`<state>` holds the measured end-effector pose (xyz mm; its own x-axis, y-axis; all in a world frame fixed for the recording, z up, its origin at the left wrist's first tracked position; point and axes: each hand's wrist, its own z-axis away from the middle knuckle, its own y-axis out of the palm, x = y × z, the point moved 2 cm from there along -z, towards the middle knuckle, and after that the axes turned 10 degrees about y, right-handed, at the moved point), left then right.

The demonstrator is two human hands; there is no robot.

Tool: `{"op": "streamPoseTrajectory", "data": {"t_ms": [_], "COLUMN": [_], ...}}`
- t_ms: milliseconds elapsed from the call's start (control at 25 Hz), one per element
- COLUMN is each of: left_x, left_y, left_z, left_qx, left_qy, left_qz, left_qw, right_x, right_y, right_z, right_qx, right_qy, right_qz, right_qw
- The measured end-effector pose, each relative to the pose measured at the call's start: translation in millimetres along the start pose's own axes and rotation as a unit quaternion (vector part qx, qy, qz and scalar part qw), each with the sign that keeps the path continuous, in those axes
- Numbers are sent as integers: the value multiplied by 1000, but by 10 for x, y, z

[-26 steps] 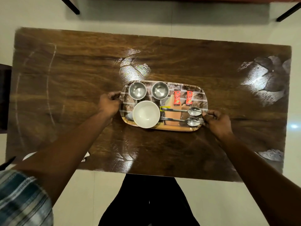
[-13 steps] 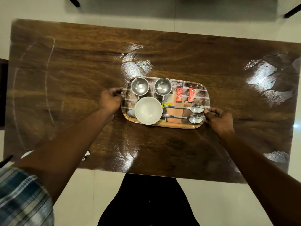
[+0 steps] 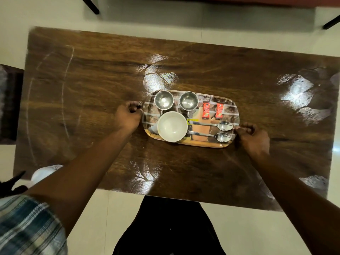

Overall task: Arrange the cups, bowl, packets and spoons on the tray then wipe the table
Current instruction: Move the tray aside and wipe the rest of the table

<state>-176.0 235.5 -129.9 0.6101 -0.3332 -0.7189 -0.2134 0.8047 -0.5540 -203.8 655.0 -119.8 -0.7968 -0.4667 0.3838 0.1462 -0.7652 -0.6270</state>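
A printed oval tray (image 3: pixel 232 107) sits near the middle of the brown wooden table (image 3: pixel 92 89). On it stand two steel cups (image 3: pixel 163 102) (image 3: pixel 188 102) at the back, a white bowl (image 3: pixel 172 126) at the front left, two red packets (image 3: pixel 206 109) (image 3: pixel 219 110) and two steel spoons (image 3: pixel 211 124) (image 3: pixel 209 135) on the right. My left hand (image 3: pixel 127 115) grips the tray's left rim. My right hand (image 3: pixel 253 138) grips its right front rim.
A white object (image 3: pixel 45 173) shows at the table's near left edge, partly behind my left arm. A dark chair (image 3: pixel 9 102) stands at the left end. Dark legs of other furniture (image 3: pixel 91 6) show on the pale floor beyond the far edge.
The tray with everything on it has shifted slightly between frames while both hands keep hold of its ends; my view has also moved a little.
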Motion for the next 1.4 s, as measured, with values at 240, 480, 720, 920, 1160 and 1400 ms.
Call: {"op": "streamPoseTrajectory", "data": {"t_ms": [240,480,720,920,1160,1400], "left_x": [-375,-887,-1000,-368,821,1858], "left_y": [-532,-1437,-2530,-3291,-3961,-3988], "left_z": [621,1520,2200,2373,2055,1621], "left_qx": [-6,3,-97,-132,-102,36], "left_qy": [71,176,229,190,140,104], "left_qz": [12,-20,8,29,12,-49], "left_qw": [997,984,969,972,985,993], "right_x": [496,1102,1453,1451,1152,750], "right_y": [-139,-30,354,1186,2419,3274], "right_z": [831,2015,3247,4122,4639,4494], "right_qx": [-12,37,85,141,149,181], "right_qy": [-159,-313,-464,-545,-534,-430], "right_qz": [12,7,32,106,215,304], "right_qw": [987,949,881,820,804,831]}}
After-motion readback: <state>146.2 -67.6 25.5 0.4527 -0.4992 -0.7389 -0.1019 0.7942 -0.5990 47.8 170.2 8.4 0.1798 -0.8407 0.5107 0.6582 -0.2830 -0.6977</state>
